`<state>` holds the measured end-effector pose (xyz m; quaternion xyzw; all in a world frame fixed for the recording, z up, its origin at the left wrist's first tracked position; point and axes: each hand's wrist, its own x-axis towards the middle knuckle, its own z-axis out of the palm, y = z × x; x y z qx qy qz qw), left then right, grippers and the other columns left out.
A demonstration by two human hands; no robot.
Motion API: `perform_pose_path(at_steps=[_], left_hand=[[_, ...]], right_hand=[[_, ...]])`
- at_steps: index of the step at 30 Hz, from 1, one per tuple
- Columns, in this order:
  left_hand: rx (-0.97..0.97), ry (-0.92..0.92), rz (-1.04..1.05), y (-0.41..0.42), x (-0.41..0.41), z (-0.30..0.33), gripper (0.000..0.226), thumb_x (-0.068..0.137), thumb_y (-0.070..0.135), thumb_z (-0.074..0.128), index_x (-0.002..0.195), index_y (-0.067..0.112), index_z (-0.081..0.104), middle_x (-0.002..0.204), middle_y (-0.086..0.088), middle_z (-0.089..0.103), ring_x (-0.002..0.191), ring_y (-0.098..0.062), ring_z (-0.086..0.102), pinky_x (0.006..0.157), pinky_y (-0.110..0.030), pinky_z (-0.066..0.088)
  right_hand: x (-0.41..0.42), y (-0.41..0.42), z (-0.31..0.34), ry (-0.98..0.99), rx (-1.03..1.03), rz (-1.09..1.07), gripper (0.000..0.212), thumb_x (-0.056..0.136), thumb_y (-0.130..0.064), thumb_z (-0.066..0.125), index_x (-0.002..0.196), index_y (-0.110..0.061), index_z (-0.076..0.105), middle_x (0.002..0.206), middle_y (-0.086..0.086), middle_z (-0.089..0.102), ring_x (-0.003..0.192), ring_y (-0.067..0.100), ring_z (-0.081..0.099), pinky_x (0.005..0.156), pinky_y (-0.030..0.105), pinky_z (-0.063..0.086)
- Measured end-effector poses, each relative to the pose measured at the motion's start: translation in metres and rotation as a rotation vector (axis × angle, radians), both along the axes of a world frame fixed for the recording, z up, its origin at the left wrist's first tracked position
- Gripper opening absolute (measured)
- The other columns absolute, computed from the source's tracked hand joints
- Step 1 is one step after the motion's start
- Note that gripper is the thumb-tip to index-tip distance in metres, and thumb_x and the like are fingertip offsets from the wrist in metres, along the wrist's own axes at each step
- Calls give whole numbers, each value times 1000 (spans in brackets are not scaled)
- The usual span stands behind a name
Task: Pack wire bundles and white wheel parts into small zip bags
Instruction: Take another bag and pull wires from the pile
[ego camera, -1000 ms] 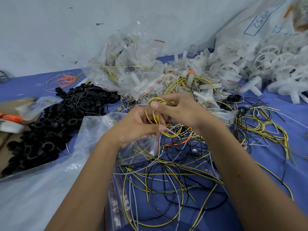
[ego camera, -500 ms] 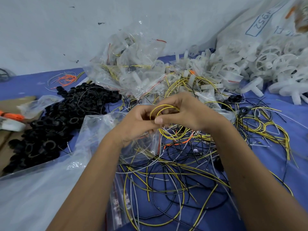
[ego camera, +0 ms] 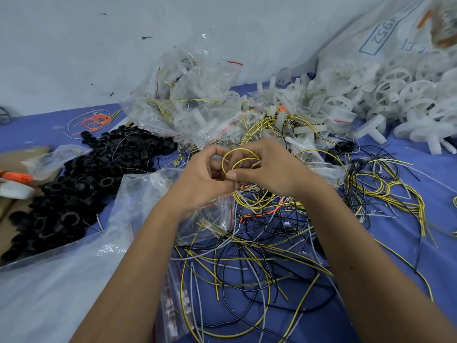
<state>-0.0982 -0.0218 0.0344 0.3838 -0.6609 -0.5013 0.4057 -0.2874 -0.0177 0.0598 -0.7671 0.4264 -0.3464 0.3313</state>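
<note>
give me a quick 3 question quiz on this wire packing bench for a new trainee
1. True or false: both hands grip the yellow wire coil.
2. Which pile lies on the person's left side? A) black rings B) white wheel parts C) orange wires
3. Fill in: the right hand and left hand meet above loose ____ on the blue table.

Key: 1 true; 2 A; 3 wires

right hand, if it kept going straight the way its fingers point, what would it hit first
The right hand points left across the yellow wire coil it pinches, so it would probably meet the left hand first; their fingertips already nearly touch, though depth is unclear.
</note>
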Motion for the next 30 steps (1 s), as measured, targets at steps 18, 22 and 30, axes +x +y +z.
perform_pose_path(at_steps=[18, 22, 30], left_hand=[[24, -146, -29, 0, -5, -7, 28, 82, -12, 72, 103, 6, 67, 109, -28, 63, 76, -20, 62, 56, -17, 46], [36, -146, -21, -3, -2, -10, 24, 81, -8, 76, 98, 8, 69, 98, -13, 72, 74, -16, 65, 59, -18, 48], [21, -84, -6, 2, -7, -5, 11, 88, 18, 81, 86, 13, 70, 72, -2, 68, 57, -13, 61, 52, -25, 48]], right_hand=[[-19, 0, 12, -82, -70, -156, 12, 97, -15, 65, 90, -7, 67, 71, 6, 69, 50, 3, 49, 52, 15, 38], [-22, -2, 11, -326, -4, -193, 14, 100, -12, 62, 96, 1, 61, 71, 10, 66, 47, 16, 35, 45, 25, 29], [-26, 0, 14, -559, 96, -163, 8, 101, -3, 57, 94, 1, 58, 67, 10, 61, 47, 15, 31, 44, 24, 23]])
